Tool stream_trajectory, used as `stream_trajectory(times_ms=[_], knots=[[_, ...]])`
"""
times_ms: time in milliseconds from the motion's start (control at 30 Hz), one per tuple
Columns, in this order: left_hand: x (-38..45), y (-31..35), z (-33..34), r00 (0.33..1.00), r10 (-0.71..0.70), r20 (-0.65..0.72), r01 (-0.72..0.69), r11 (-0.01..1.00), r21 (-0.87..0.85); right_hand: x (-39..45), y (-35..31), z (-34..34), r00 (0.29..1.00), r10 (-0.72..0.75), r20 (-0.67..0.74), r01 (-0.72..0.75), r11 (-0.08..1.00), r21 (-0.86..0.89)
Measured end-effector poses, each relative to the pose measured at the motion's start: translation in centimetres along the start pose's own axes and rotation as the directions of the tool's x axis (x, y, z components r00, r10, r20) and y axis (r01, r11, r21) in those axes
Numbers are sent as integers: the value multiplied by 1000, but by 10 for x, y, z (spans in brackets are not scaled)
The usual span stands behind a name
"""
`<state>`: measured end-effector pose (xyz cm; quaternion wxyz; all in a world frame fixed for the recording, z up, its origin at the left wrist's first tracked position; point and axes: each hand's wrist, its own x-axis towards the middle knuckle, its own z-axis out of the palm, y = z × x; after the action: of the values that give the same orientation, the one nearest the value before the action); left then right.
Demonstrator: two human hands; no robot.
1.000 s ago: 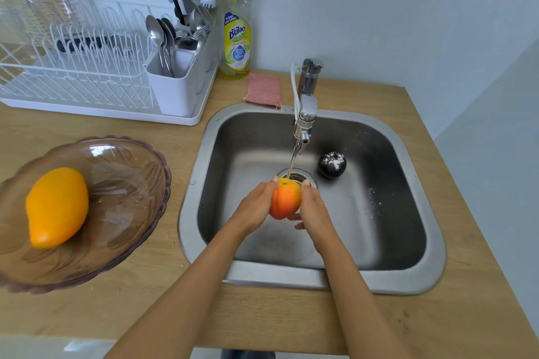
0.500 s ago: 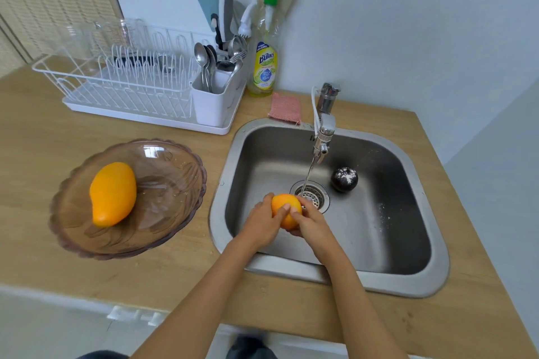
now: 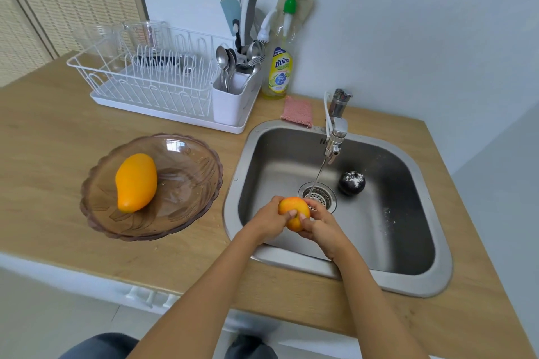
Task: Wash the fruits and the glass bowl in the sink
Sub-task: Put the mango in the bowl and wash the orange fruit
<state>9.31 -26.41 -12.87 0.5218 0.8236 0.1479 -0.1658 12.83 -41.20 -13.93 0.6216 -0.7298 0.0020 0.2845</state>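
Both hands are cupping a small orange-red fruit (image 3: 293,210) low in the sink (image 3: 408,280), just beside the tap stream (image 3: 318,176), likely rubbing it clean. Left hand (image 3: 267,220) is gripping it from the left, right hand (image 3: 320,226) from the right, fingers (image 3: 303,217) curling over its top; forearms are angling in from the near edge. A dark fruit (image 3: 351,183) is waiting by the drain; a mango (image 3: 135,182) is lying in the glass bowl (image 3: 186,213) on the surface (image 3: 52,160), seemingly unwashed.
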Motion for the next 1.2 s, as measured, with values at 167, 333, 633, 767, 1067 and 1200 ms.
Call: stream_trajectory(times_ms=[167, 333, 633, 767, 1067, 1200], knots=[[-8, 10, -1, 999, -10, -42, 9, 1000, -29, -6, -11, 7, 993, -2, -122, -1, 1000, -25], [-27, 25, -23, 970, 61, -235, -73, 996, -45, -14, -37, 30, 966, -147, -212, 123, 985, -125], [-77, 60, -129, 791, 76, -607, -254, 943, -213, -28, -134, 99, 928, -373, -25, 372, 928, -23], [-90, 39, -171, 772, 75, -632, -213, 966, -144, -18, -154, 138, 910, -413, 33, 412, 893, -183], [-100, -13, -193, 719, -18, -694, -100, 987, -129, 13, -140, 207, 912, -406, 64, 404, 856, -323], [-94, -21, -198, 767, -37, -641, -28, 995, -92, 29, -131, 215, 924, -373, 82, 372, 833, -410]])
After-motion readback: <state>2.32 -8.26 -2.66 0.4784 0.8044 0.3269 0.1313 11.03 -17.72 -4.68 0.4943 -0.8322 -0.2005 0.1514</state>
